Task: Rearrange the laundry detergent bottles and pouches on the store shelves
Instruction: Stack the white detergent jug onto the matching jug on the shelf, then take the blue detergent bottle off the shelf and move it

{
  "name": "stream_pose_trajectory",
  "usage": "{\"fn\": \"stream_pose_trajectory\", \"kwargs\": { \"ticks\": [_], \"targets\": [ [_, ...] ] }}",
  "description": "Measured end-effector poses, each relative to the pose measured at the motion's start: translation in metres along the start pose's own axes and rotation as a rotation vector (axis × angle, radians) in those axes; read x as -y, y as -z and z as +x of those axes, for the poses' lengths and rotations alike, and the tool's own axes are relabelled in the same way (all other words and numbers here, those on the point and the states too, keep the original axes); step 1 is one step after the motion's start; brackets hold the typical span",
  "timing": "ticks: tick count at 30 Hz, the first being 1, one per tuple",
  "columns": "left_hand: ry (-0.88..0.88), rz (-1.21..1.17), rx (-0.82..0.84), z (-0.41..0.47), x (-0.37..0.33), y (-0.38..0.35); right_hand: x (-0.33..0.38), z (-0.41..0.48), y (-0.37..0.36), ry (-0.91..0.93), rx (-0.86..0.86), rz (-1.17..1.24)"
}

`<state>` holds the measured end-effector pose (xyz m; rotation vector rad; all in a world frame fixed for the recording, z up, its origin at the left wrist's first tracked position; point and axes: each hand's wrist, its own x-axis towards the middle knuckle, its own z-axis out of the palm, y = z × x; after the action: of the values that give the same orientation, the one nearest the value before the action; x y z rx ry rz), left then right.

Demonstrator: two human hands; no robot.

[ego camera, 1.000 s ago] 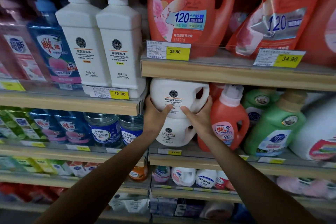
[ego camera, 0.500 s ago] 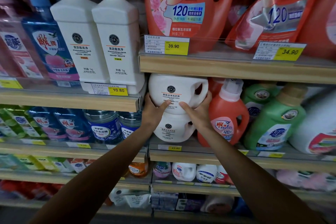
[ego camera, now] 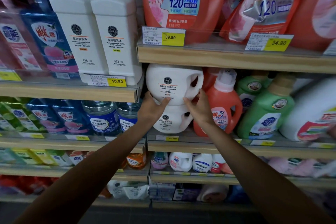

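A: Both hands are on the upper white jug (ego camera: 173, 84): round, glossy, dark round logo, side handle at right.
B: It's stacked on a matching white jug (ego camera: 171, 120) on the middle shelf (ego camera: 200, 146). Left hand (ego camera: 151, 107) and right hand (ego camera: 199, 107) clasp its lower sides, beside the red bottle (ego camera: 221, 107).

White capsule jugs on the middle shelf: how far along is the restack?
Looks done: the lower white jug stands on the shelf, beside the red bottle. In hand: the left hand and right hand grip the upper white jug, stacked on the lower one. Left: letting go; the green bottles further right look untouched.
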<state>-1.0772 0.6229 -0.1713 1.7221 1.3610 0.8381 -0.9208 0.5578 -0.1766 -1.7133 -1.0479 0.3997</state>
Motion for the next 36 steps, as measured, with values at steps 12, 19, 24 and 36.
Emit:
{"fn": "stream_pose_trajectory", "kwargs": {
  "ticks": [12, 19, 24, 36],
  "targets": [
    [-0.415, 0.661, -0.017, -0.038, 0.001, -0.003, -0.008, -0.043, 0.033, 0.229, 0.059, -0.596],
    [-0.587, 0.912, 0.086, -0.054, -0.013, -0.023, -0.019, -0.068, 0.071, 0.236, 0.077, -0.846],
    [-0.649, 0.971, 0.166, -0.078, -0.031, -0.051, -0.031, -0.085, 0.110, 0.179, 0.065, -0.905],
    [-0.751, 0.975, 0.241, -0.172, -0.121, -0.167, -0.078, -0.137, 0.270, 0.068, -0.018, -0.882]
  ]
}}
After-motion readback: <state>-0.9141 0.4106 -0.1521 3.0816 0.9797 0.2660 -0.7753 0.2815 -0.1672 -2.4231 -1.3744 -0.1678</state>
